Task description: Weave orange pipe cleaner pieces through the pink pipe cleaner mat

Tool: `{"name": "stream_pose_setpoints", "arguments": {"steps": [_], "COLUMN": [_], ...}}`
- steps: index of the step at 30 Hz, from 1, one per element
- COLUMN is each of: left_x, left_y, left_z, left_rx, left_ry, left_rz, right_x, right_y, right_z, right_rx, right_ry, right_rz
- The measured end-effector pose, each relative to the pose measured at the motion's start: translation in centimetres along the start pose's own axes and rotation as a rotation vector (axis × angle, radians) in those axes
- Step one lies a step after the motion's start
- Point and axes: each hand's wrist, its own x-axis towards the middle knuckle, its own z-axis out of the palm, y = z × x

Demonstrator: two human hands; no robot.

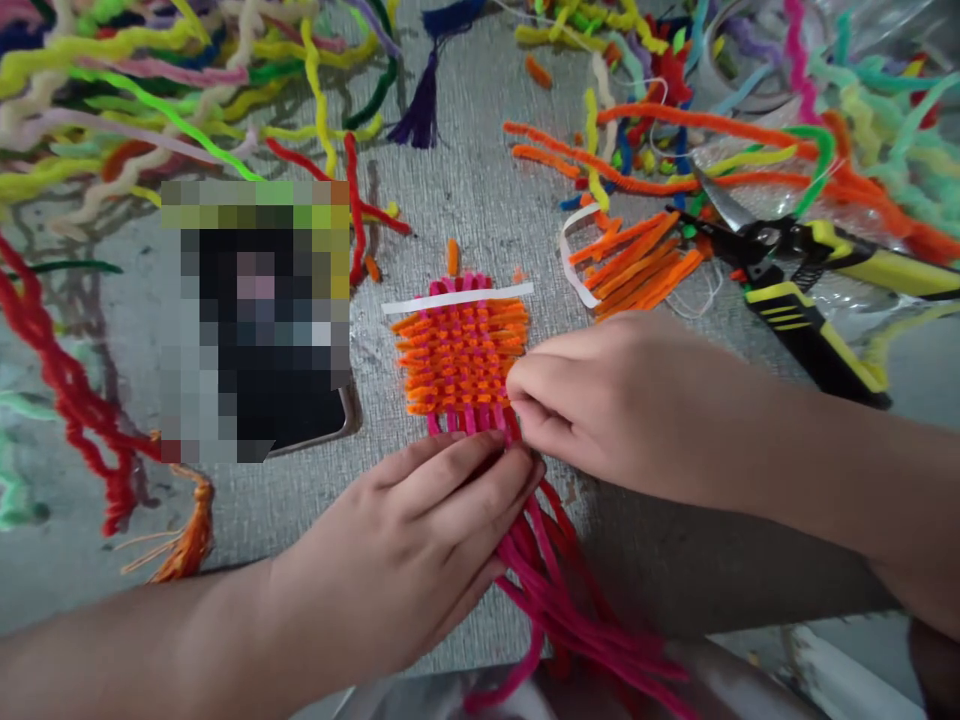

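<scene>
A woven patch [465,355] of short orange and long magenta pipe cleaners lies at the centre, with a white strip [457,297] across its top. Just below the patch, my left hand [442,520] rests with its fingers together over the magenta strands, holding them down. At the patch's right edge my right hand [600,400] is closed, its fingertips curled; anything between them is hidden. Long magenta strands [570,620] trail from under my left hand toward the lower right.
Cut orange pieces [645,265] lie at the upper right beside yellow-black cutters [802,290]. A partly blurred phone [315,410] is left of the patch. Colourful pipe cleaners [150,100] heap along the back, a red twisted bunch [82,400] and orange tassel [191,525] at left.
</scene>
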Motion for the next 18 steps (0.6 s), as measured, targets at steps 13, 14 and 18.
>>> {"name": "stream_pose_setpoints", "arguments": {"steps": [13,14,18], "left_x": [-0.5,-0.5,-0.6], "left_y": [0.3,0.3,0.5], "left_z": [0.2,0.2,0.1], "left_rx": [-0.001,0.002,0.019], "left_ry": [-0.005,-0.008,-0.004], "left_rz": [-0.044,-0.05,-0.026], "right_x": [-0.6,-0.7,-0.6], "right_y": [0.2,0.3,0.3], "right_z": [-0.6,-0.7,-0.5], "right_rx": [0.135,0.148,0.204], "right_ry": [0.07,0.075,0.123], "right_rz": [0.091,0.079,0.07]}}
